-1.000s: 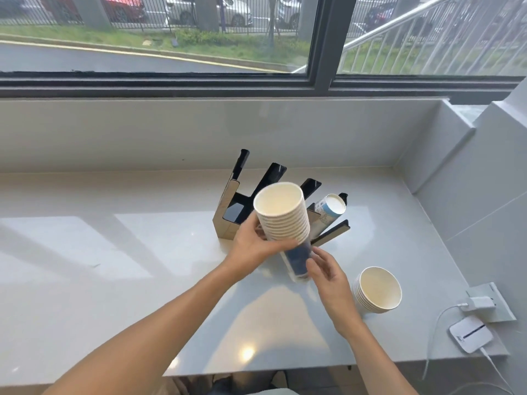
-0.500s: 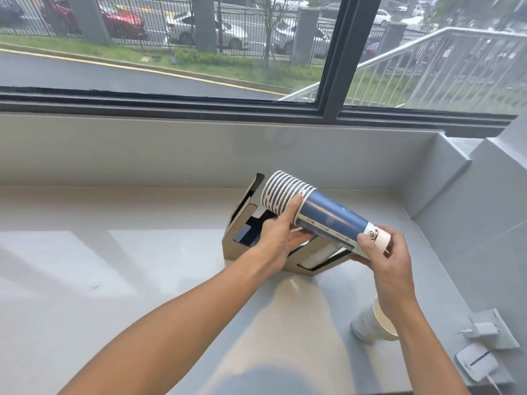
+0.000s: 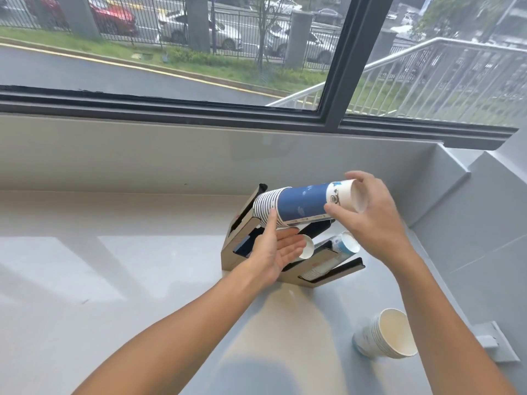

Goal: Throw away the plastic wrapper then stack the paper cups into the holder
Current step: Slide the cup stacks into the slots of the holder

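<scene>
A stack of blue and white paper cups (image 3: pixel 302 205) lies almost level in the air above the cup holder (image 3: pixel 239 252), rims to the left, base to the right. My right hand (image 3: pixel 368 220) grips its base end between thumb and fingers. My left hand (image 3: pixel 273 246) is under the rim end, thumb against the rims, palm and fingers spread. The holder is a slanted wooden and black rack on the counter; two of its slots hold cups (image 3: pixel 343 245). A second short cup stack (image 3: pixel 385 334) lies on its side at the lower right. No plastic wrapper is in view.
The grey counter (image 3: pixel 114 280) runs left with a low wall behind and a window above. A side wall (image 3: pixel 470 229) closes the right end. A wall socket plate (image 3: pixel 496 343) with a plug sits at the far right, close to the lying cups.
The cup stack has swung from rims-toward-me to nearly level over the holder. My right hand rose with the base end. My left hand's fingers opened beneath the rims. The view moved closer.
</scene>
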